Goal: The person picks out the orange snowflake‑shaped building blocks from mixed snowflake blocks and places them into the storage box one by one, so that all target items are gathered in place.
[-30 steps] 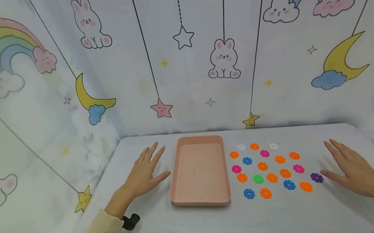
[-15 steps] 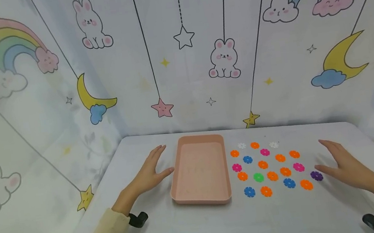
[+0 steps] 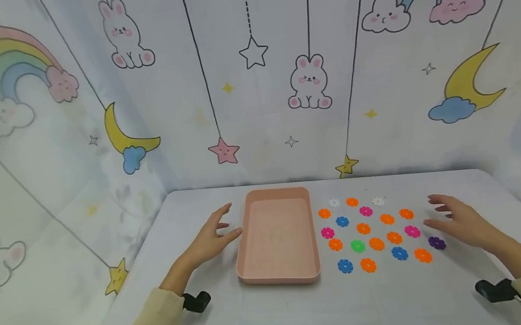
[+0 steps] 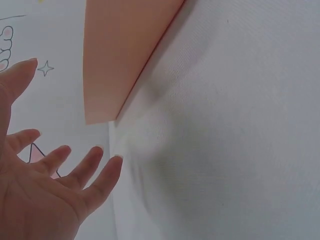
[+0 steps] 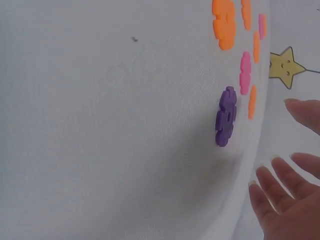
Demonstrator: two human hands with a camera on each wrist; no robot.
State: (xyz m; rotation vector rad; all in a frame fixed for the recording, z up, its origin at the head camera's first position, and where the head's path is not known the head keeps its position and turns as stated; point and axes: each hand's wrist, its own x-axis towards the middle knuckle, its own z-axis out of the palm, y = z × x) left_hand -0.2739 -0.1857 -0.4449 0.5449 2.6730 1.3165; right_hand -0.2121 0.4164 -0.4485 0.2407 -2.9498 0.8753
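My left hand [image 3: 209, 240] hovers over the table beside the left wall of a shallow pink tray [image 3: 283, 277], fingers relaxed and holding nothing. The left wrist view has its spread fingers below the tray's side wall [image 4: 125, 55]. At the right, my right hand [image 3: 463, 221] is held above the table with loosely bent fingers, nothing in it. Nearest to it lies a purple flower-shaped disc [image 3: 437, 243], also plain in the right wrist view. Several more notched discs lie flat between tray and hand: orange [image 3: 376, 244], blue [image 3: 399, 253], pink [image 3: 412, 231], white [image 3: 378, 201] and one green [image 3: 358, 246].
A white cloth covers the table [image 3: 282, 324]. Behind it hangs a backdrop [image 3: 173, 97] printed with rabbits, rainbows, moons and stars. Each wrist carries a black camera mount, the left mount [image 3: 197, 302] and the right mount [image 3: 495, 290].
My right hand has moved left, closer to the discs, and its fingers bend more. The left hand has drawn nearer the tray with fingers less spread. Tray and discs stay put.
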